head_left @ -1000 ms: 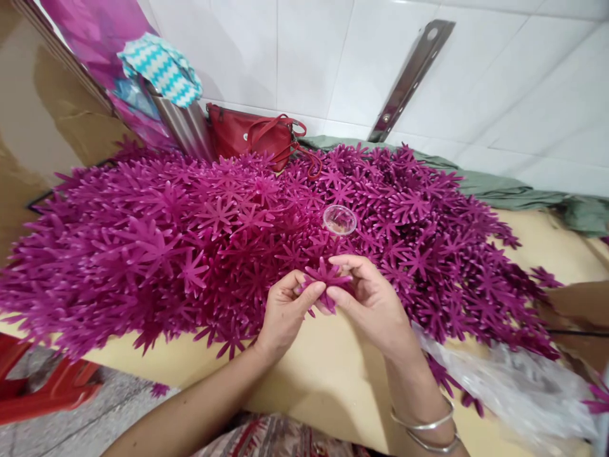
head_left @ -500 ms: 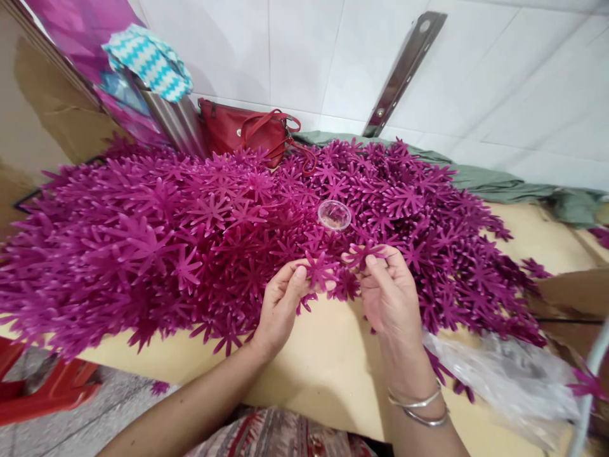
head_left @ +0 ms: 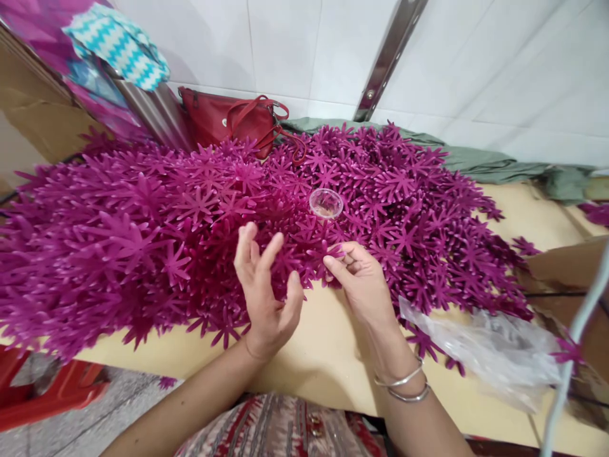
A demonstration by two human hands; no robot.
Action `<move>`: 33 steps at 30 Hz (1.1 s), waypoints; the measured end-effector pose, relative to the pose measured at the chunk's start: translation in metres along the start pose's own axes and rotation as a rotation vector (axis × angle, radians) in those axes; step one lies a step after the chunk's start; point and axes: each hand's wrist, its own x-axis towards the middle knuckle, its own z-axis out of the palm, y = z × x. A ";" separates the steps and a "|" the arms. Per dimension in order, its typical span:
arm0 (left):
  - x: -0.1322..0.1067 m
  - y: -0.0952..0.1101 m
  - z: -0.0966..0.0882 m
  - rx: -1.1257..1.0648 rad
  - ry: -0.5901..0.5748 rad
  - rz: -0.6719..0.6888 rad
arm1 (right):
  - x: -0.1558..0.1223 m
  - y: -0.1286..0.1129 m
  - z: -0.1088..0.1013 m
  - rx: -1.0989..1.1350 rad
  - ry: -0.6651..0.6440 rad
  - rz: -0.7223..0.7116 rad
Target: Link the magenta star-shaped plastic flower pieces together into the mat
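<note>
A long heap of magenta flower-shaped pieces (head_left: 200, 203) with finger-like petals covers the back of the table. My left hand (head_left: 266, 292) is raised in front of the heap, its fingers spread and nothing between them. Just right of it, my right hand (head_left: 364, 279) pinches a magenta flower piece (head_left: 328, 254) between thumb and fingers; part of that piece blends into the heap behind. Beyond my hands, a small clear round dish (head_left: 326, 204) rests on the pieces, with something too small to make out inside.
A red handbag (head_left: 219, 120) leans at the wall behind the heap, beside a metal cylinder topped by a blue-and-white zigzag cloth (head_left: 117, 47). Crumpled clear plastic (head_left: 495, 355) lies at the right, near a cardboard box (head_left: 566, 266). A red stool (head_left: 57, 387) stands lower left.
My left hand has let go of its flower piece, opened and moved left. My right hand has shifted slightly left, still pinching a flower piece. The whole view has shifted a little.
</note>
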 end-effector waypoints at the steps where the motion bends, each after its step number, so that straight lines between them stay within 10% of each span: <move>1: 0.000 0.000 0.001 0.021 -0.048 0.015 | -0.001 -0.002 0.000 -0.021 -0.031 -0.007; 27: -0.005 -0.001 0.008 -0.391 -0.170 -0.200 | -0.007 -0.013 -0.005 -0.296 -0.376 -0.064; 33: -0.002 0.001 0.009 -0.580 0.062 -0.311 | -0.004 -0.012 -0.015 -0.304 -0.484 0.022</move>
